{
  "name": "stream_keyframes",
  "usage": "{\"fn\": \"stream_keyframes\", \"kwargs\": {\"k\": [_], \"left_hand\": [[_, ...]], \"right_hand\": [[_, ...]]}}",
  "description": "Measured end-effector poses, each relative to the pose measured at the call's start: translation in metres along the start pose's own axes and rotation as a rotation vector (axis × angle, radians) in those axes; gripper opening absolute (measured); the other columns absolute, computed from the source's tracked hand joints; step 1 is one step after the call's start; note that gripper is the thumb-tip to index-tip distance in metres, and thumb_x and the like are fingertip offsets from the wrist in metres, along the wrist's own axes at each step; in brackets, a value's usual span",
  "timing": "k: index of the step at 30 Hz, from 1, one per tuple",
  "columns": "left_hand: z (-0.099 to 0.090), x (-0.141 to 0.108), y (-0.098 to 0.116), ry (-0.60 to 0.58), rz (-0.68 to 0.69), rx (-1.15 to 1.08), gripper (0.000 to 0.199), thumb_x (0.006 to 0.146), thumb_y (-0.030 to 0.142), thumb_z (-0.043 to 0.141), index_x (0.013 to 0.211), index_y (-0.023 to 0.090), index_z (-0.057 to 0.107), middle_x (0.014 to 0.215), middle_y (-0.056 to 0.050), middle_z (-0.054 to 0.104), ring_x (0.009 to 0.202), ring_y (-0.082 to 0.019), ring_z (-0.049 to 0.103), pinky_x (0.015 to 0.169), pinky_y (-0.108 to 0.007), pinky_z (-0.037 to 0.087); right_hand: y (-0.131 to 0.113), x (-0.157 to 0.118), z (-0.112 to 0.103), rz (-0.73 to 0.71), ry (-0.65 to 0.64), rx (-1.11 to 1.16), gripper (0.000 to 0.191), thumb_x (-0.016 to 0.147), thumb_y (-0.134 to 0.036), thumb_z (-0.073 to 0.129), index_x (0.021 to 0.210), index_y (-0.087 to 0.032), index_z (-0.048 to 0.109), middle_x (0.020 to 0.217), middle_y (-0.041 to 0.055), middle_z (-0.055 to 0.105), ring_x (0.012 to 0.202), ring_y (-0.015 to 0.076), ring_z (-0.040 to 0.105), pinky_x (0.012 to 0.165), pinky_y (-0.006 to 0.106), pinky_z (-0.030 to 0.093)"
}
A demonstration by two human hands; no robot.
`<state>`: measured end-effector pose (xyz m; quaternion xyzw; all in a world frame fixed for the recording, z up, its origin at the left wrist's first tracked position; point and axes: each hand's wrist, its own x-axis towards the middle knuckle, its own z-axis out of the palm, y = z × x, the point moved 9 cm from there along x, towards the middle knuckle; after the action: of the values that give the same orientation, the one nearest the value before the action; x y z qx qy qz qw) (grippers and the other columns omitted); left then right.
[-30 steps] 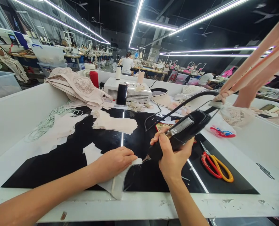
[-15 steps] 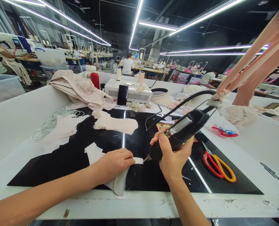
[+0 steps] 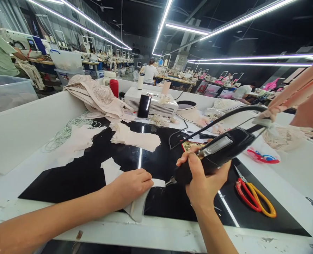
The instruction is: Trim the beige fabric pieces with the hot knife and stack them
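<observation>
My left hand [image 3: 137, 181] presses low on the black work surface, its fingers closed on a pale fabric piece. A short white strip [image 3: 158, 183] of it sticks out past the fingertips, and a sheer end [image 3: 140, 206] hangs toward the table's front edge. My right hand [image 3: 205, 176] is wrapped round a black corded power tool [image 3: 222, 150], held slanted. The tool's narrow metal tip [image 3: 171, 181] meets or almost meets the strip's end. Just left of my left hand lies a white fabric piece [image 3: 111, 170]. Red-and-yellow-handled scissors [image 3: 255, 197] rest to the right.
Stacked pale cut pieces [image 3: 135, 137] lie behind my hands. Farther back are beige bra cups [image 3: 93, 95], a phone [image 3: 144, 106], a white vented box [image 3: 156, 104] and a red container [image 3: 114, 87]. Pink fabric bands [image 3: 299, 91] hang by the tool's cord. Co-workers are beyond the low walls.
The view has swung slightly left, so things sit farther right. The tool's rear end has tipped down and right. Its tip stays at the strip's end, and my left hand keeps its hold.
</observation>
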<state>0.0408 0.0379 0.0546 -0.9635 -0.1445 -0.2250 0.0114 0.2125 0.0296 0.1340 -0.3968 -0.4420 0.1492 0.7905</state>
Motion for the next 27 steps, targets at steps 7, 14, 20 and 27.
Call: {"fn": "stream_keyframes", "kwargs": {"k": [7,14,20,27], "left_hand": [[0.01,-0.003,-0.001,0.017,-0.009,0.016,0.026,0.093,-0.005,0.055,0.109,0.015,0.063,0.104,-0.007,0.068,0.095,-0.02,0.066,0.081,-0.029,0.059],[0.012,-0.002,0.002,-0.003,0.013,0.037,0.023,0.095,-0.003,0.055,0.107,0.016,0.064,0.103,-0.008,0.068,0.098,-0.021,0.066,0.087,-0.031,0.057],[0.013,-0.001,0.003,-0.023,0.02,0.066,0.018,0.098,0.0,0.055,0.108,0.012,0.064,0.102,-0.008,0.068,0.098,-0.021,0.065,0.086,-0.031,0.057],[0.014,-0.003,0.002,-0.015,0.013,0.076,0.025,0.093,-0.005,0.056,0.108,0.013,0.065,0.104,-0.008,0.068,0.098,-0.02,0.066,0.086,-0.03,0.057]], "right_hand": [[0.003,0.004,0.01,0.004,0.039,0.06,0.04,0.083,-0.023,0.083,0.112,-0.028,0.055,0.083,-0.008,0.069,0.055,0.0109,0.063,0.051,0.028,0.059],[0.01,0.0,0.025,0.03,-0.004,0.094,0.045,0.083,-0.02,0.081,0.118,-0.03,0.055,0.083,-0.0079,0.069,0.055,0.011,0.062,0.052,0.029,0.059],[0.014,-0.002,0.028,0.022,-0.017,0.082,0.043,0.085,-0.019,0.08,0.118,-0.029,0.054,0.085,-0.0075,0.069,0.056,0.0106,0.063,0.052,0.029,0.059],[0.006,0.004,0.015,0.011,0.051,0.076,0.051,0.08,-0.021,0.083,0.122,-0.029,0.055,0.083,-0.0085,0.069,0.056,0.0104,0.062,0.052,0.028,0.058]]}}
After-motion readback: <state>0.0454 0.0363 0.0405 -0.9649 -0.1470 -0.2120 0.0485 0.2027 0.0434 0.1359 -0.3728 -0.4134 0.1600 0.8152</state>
